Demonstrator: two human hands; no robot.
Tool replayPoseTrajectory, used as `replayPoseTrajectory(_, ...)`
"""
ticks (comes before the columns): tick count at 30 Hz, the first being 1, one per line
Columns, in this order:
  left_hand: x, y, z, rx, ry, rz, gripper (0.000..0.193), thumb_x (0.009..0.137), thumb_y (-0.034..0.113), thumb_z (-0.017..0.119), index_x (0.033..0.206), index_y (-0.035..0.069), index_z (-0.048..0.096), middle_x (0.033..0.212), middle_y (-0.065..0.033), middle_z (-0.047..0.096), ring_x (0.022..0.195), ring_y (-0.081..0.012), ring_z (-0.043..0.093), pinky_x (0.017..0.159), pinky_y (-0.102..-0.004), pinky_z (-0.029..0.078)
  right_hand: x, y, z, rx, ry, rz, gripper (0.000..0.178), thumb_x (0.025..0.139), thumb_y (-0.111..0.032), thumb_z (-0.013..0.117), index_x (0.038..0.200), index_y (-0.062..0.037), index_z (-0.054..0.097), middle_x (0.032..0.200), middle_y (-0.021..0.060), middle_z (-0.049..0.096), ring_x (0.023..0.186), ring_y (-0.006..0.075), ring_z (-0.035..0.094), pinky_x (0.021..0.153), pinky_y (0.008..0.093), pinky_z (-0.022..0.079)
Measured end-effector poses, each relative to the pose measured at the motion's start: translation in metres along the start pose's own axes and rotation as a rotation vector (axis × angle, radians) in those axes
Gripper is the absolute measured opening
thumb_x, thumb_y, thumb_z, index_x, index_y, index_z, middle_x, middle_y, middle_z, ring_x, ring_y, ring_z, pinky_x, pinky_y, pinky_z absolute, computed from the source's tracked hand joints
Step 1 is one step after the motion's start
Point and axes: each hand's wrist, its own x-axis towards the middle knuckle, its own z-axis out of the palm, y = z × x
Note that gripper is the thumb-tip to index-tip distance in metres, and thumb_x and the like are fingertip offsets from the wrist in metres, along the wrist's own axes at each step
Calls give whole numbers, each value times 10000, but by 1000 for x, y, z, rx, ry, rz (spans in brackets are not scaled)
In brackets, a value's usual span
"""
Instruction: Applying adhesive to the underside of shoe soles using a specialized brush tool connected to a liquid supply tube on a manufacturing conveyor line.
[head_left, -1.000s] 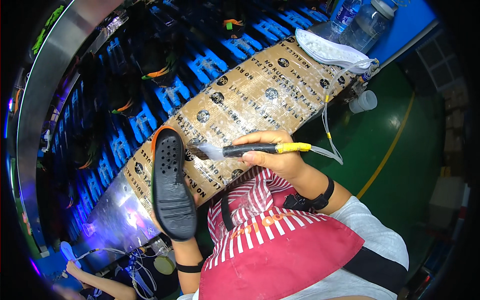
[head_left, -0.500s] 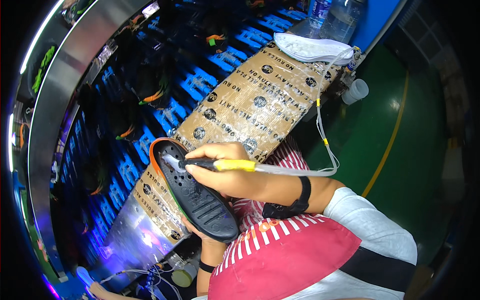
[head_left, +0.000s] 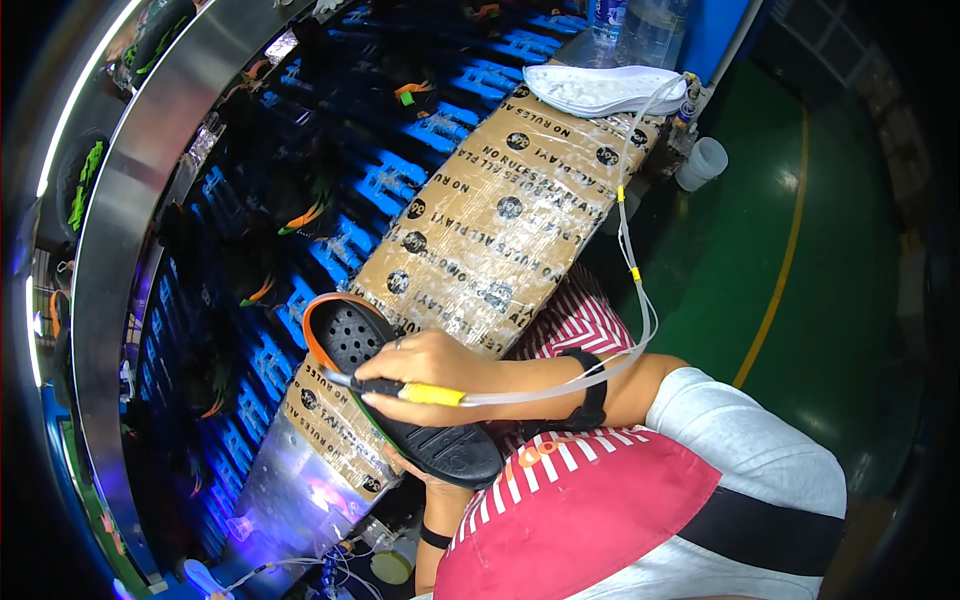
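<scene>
My left hand holds a black shoe sole from underneath, its inner face turned up. The sole has small round holes at the far end, ribs towards me, and an orange-to-green rim. My right hand is closed around a tube-fed brush with a black grip and yellow wrap. The pale brush tip lies at the sole's left edge, next to the orange rim. Most of my left hand's fingers are hidden below the sole.
A long cardboard-covered bench runs beside a conveyor of blue racks with dark shoe uppers. On its far end lies a white sole, near plastic bottles. A white cup hangs beside it. The brush's clear tube arcs to the right.
The brush has moved from the holed inner face to the sole's left edge, down and left. The sole has shifted slightly right and down. Whitish liquid seen earlier on the holed area no longer shows.
</scene>
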Motion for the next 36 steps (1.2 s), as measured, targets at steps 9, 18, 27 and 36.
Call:
replayPoseTrajectory(9,-1,1,0,18,24,7,797,757,637,462,1328,95,332,1266,-181,438,1103,-346,474,898,-464,433,0,-15,-3,-292,-281,5,267,644,-143,641,867,-9,583,689,133,580,674,296,597,603,385,481)
replayPoseTrajectory(18,3,6,3,24,29,28,778,763,623,469,1325,101,341,1273,-176,433,1118,-338,462,912,-459,421,0,-22,-3,-284,-180,-44,218,683,-144,633,861,-29,586,685,98,562,626,260,586,551,328,473)
replayPoseTrajectory(27,13,13,4,15,19,67,759,768,609,477,1322,106,351,1280,-171,427,1133,-330,450,925,-455,409,-9,-29,3,37,-148,3,162,670,-167,632,770,-46,594,644,124,573,615,282,595,583,370,490)
replayPoseTrajectory(36,20,22,9,2,-24,138,740,773,595,484,1319,111,360,1288,-165,422,1148,-322,437,939,-450,396,-21,-36,5,233,-366,61,202,693,-186,630,830,-39,614,762,143,622,712,279,617,722,366,476)
